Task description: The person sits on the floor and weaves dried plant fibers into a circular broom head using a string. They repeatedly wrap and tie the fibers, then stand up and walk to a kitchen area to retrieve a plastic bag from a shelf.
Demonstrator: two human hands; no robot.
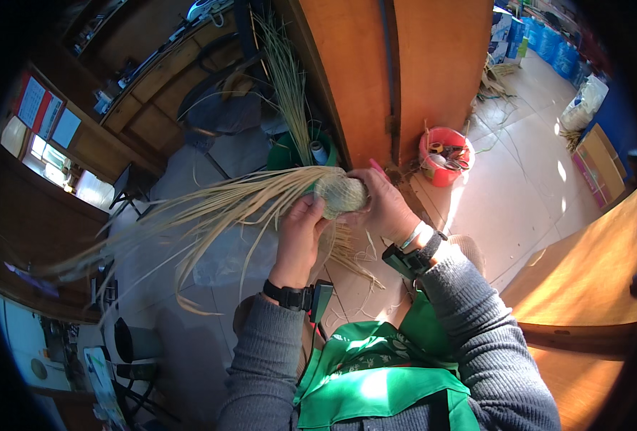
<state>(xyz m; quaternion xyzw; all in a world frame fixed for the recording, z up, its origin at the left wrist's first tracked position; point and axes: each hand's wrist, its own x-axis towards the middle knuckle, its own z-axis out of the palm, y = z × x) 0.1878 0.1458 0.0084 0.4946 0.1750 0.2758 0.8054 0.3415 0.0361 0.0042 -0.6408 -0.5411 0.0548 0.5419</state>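
Between my hands is a small woven straw piece [341, 193] with a rounded, pale green body. Long loose straw strands [243, 196] fan out from it to the left, hanging in the air. My left hand [303, 229] grips its lower left side, thumb on the weave. My right hand [380, 202] is wrapped about its right end, and a pink object [378, 168] shows just behind the fingers. What the right fingertips do behind the piece is hidden. Below the hands, more straw [351, 256] lies on the tiled floor.
A green bucket [286, 153] holds tall green stalks [291, 91] and a thread spool [318, 153]. Beside the wooden door [437, 64] stands a red bucket [441, 175] with scissors and other tools. A wooden surface [582, 275] is at my right, and a chair [221, 110] stands beyond at the left.
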